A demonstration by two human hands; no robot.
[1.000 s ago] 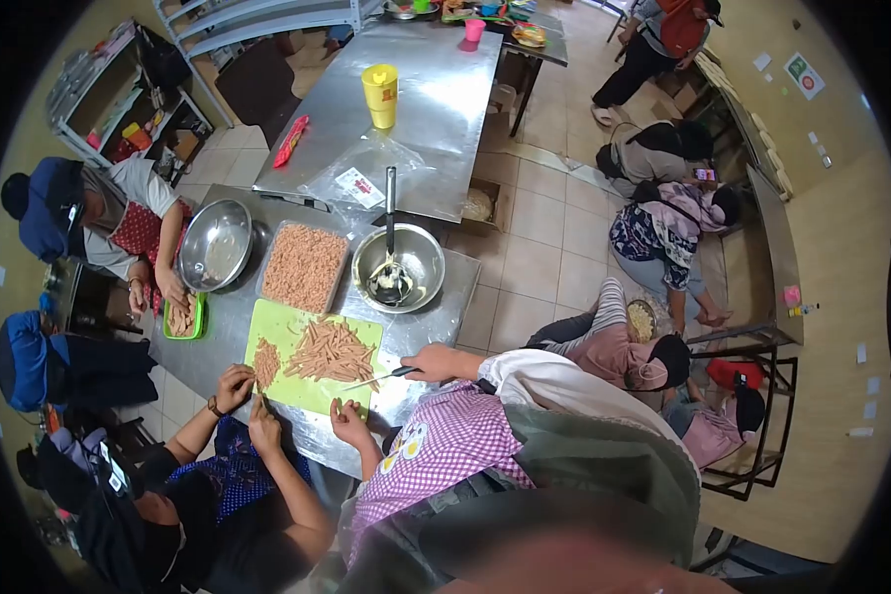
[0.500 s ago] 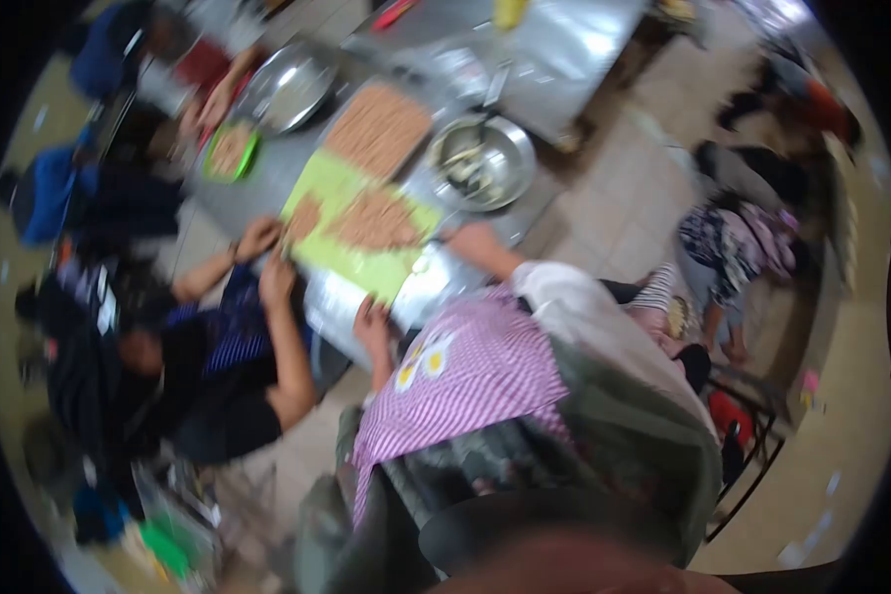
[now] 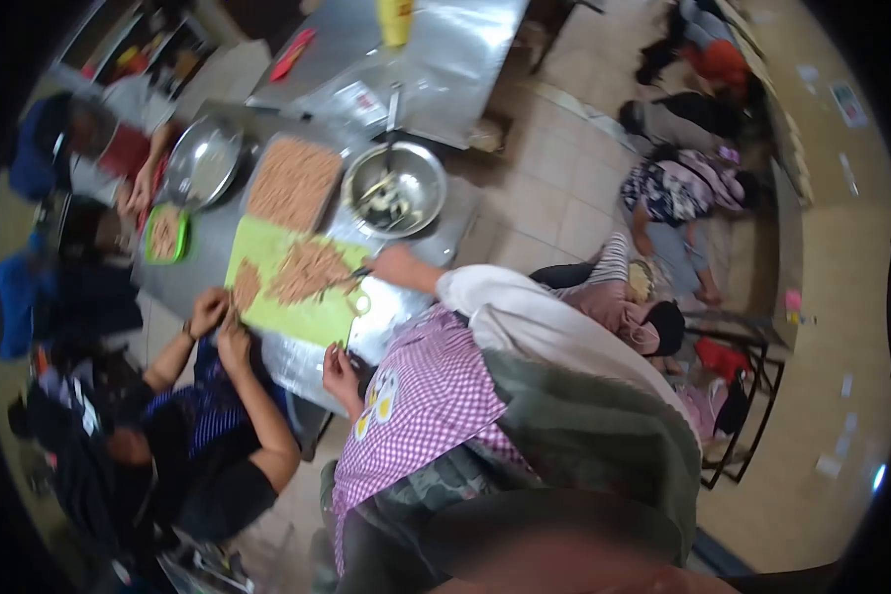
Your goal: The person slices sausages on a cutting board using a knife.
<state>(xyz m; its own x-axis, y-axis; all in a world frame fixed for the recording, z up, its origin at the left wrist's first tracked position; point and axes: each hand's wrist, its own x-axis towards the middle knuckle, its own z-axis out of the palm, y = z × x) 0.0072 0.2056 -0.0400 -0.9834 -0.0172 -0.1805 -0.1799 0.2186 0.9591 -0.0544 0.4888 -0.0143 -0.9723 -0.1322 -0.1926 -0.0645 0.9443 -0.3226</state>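
right hand (image 3: 406, 269) gripping knife (image 3: 363, 271) beside food strips (image 3: 305, 272) on board (image 3: 307, 325); left hand (image 3: 340, 376) half-open, seemingly empty. likely cutting step; next cut calls for steadying food strips.

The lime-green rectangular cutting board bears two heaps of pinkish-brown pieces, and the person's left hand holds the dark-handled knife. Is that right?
Wrong hand: the head view shows the dark-handled knife in the person's right hand, not the left hand. The cutting board does bear two heaps.
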